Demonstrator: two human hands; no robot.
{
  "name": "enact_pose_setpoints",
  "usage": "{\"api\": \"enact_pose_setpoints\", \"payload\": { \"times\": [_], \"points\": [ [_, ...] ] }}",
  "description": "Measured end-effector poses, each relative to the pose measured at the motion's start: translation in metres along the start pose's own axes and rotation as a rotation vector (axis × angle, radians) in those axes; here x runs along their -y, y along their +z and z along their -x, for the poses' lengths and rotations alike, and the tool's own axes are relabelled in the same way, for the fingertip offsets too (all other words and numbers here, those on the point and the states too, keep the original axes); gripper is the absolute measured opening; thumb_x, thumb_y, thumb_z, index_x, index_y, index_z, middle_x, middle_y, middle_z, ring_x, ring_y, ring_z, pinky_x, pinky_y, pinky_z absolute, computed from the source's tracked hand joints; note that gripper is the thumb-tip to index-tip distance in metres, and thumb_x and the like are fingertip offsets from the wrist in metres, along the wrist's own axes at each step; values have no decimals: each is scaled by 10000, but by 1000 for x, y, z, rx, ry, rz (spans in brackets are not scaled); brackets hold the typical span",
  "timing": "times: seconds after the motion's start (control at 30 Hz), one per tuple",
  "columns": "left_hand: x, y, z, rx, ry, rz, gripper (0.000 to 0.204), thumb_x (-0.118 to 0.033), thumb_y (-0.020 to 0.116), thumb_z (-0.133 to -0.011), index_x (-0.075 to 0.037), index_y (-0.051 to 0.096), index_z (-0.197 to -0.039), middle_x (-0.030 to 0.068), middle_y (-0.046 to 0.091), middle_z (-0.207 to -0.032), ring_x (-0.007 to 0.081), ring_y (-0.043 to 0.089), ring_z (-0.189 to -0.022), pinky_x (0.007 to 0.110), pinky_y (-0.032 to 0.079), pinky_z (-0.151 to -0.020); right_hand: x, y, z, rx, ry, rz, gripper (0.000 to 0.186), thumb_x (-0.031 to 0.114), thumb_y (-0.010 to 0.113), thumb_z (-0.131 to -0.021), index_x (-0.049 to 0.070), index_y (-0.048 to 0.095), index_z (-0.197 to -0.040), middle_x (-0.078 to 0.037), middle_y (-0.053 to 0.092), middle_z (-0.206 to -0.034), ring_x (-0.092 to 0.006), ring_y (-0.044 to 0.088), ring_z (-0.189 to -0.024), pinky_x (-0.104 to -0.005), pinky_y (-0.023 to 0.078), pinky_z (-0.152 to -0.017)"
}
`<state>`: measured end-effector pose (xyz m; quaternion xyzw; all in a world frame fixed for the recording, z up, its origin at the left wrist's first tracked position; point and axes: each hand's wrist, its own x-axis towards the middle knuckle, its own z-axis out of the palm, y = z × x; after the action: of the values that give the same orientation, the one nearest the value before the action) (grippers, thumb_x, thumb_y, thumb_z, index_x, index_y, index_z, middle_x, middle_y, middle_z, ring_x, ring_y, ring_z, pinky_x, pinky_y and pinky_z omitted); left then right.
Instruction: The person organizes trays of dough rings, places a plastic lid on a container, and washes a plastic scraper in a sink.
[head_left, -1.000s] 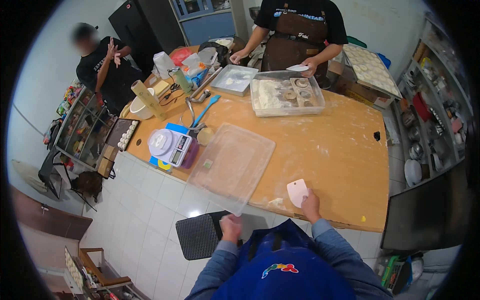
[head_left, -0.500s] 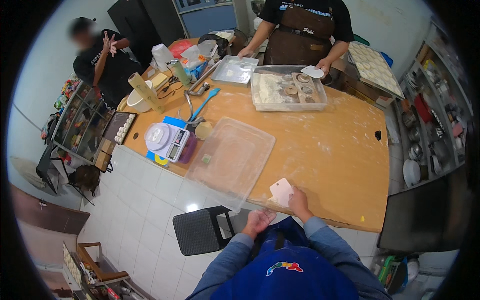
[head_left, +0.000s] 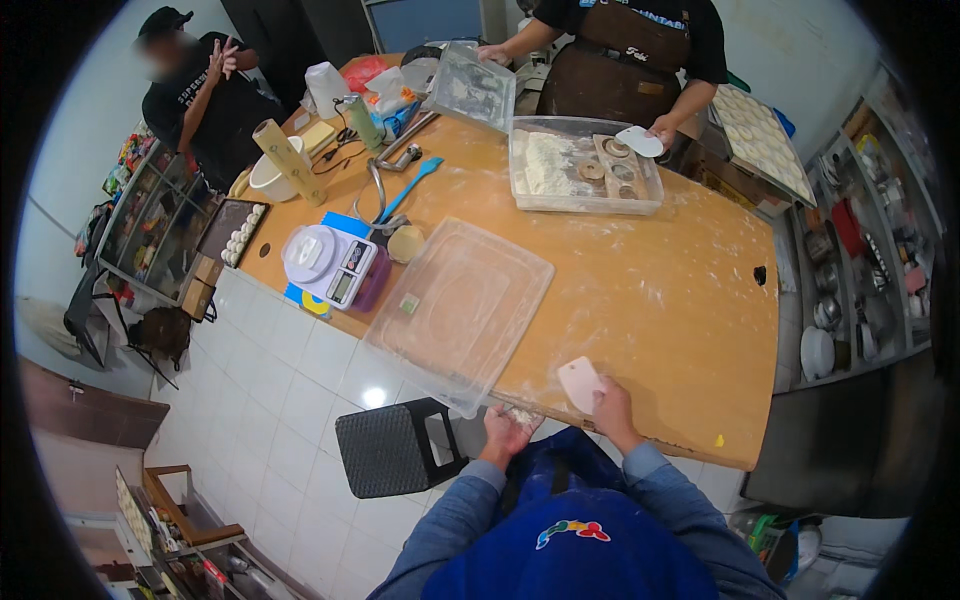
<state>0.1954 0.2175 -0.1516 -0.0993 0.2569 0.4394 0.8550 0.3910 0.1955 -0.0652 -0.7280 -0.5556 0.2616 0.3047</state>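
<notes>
One floury table [head_left: 690,290], with a pink scraper [head_left: 578,384] at its near edge.

Beyond the table stands a person [head_left: 625,70] in a brown apron; nearer, a clear lid [head_left: 470,300] lies flat, one corner jutting past the edge; a tub [head_left: 590,208] of flour [head_left: 547,165] sits at the far side, beside a tray [head_left: 475,85] held tilted by that person; a scale [head_left: 325,262] stands just left of the lid; the wearer's right hand [head_left: 613,403] grasps the scraper, whose contact with the wood cannot be told; the left hand [head_left: 508,428] is palm up at the edge, fingers released and slightly curled, white crumbs [head_left: 520,416] on it.
</notes>
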Motion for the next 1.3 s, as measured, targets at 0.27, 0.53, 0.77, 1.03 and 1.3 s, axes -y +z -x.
{"api": "enact_pose_setpoints", "payload": {
  "times": [0.27,0.53,0.77,1.03,1.3],
  "points": [
    [5,-4,1,-75,27,-68,474,-287,193,-848,19,320,-1187,186,409,-1191,335,390,-1115,498,306,-927,9,31,18,60,82,75,212,57,534,-708,-16,525,-907,-230,565,-786,-377,556,-756,-395,440,-659],
    [7,-1,4,-146,52,-186,355,-123,201,-865,14,319,-1170,193,430,-1155,368,457,-1020,501,406,-833,16,39,-9,-157,-3,-55,213,60,519,-727,-22,517,-924,-242,554,-808,-384,543,-772,-406,433,-661],
    [4,-15,3,-80,-34,-125,375,-202,216,-863,-6,399,-1126,145,481,-1127,316,486,-1012,453,413,-846,36,50,19,160,-247,10,151,51,483,-737,-13,507,-871,-204,547,-808,-380,516,-774,-440,413,-671],
    [3,-1,11,-308,-124,-205,415,-211,240,-851,62,369,-1135,191,461,-1135,320,464,-1048,434,410,-850,47,30,24,-41,-602,194,206,34,494,-667,-6,510,-869,-166,534,-772,-320,507,-715,-394,421,-613],
    [10,5,23,-237,-114,-216,466,-215,202,-860,96,282,-1198,232,380,-1204,346,401,-1102,409,340,-920,29,22,29,-32,-639,186,213,32,488,-663,6,513,-873,-140,542,-756,-310,522,-716,-393,427,-618]
  ]
}}
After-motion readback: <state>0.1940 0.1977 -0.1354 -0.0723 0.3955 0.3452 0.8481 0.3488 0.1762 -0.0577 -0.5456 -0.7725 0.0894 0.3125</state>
